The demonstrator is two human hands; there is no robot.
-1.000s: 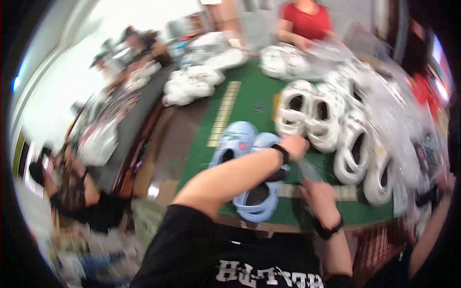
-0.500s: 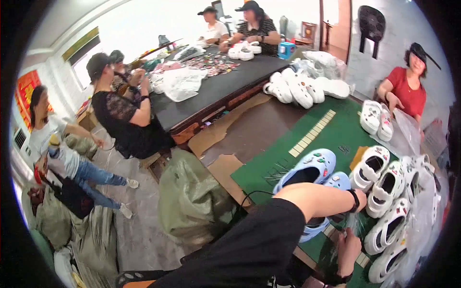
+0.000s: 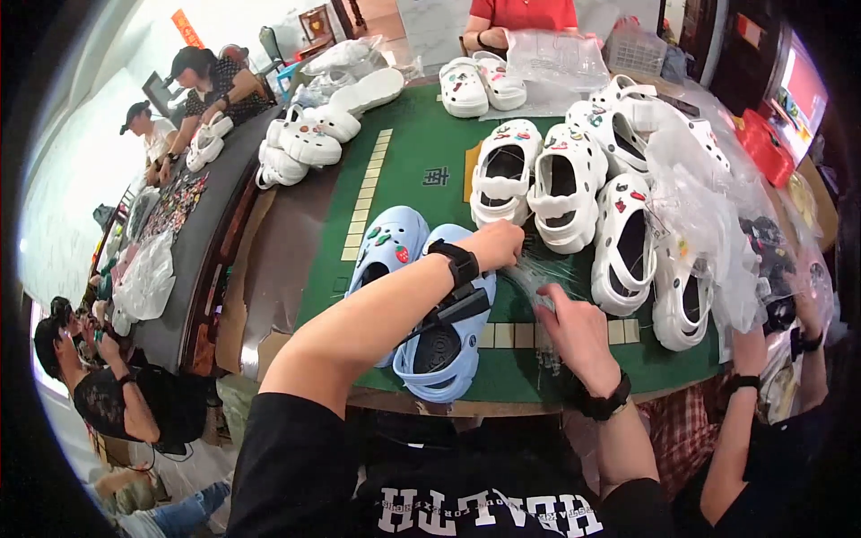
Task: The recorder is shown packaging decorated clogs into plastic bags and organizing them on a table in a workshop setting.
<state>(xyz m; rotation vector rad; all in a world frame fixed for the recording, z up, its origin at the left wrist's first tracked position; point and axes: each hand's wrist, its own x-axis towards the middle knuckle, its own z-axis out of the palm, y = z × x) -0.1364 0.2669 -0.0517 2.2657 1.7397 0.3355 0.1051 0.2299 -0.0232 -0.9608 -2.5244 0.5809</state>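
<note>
My left hand (image 3: 500, 244) reaches across the pair of light-blue clogs (image 3: 444, 345) and is closed at the far end of a bundle of thin clear plastic strands (image 3: 531, 276). Nearer to me, my right hand (image 3: 576, 330) has its thumb and fingers closed on the bundle's other end. The blue clogs stand side by side on the green table mat, with colourful charms on the left one and my left forearm covering part of both. Just beyond my hands are white clogs (image 3: 565, 193) with charms.
More white clogs (image 3: 305, 139) are piled at the far left of the green mat (image 3: 404, 179). Clear plastic bags (image 3: 708, 188) lie at the right, where a co-worker's hand (image 3: 749, 350) reaches in. Across the table sits a person in red (image 3: 523, 13). A dark table (image 3: 193, 242) runs along the left.
The view has swung right and down toward the green table. My hands stay at the clear strands between the blue and white clogs. A co-worker's arms now show at the right.
</note>
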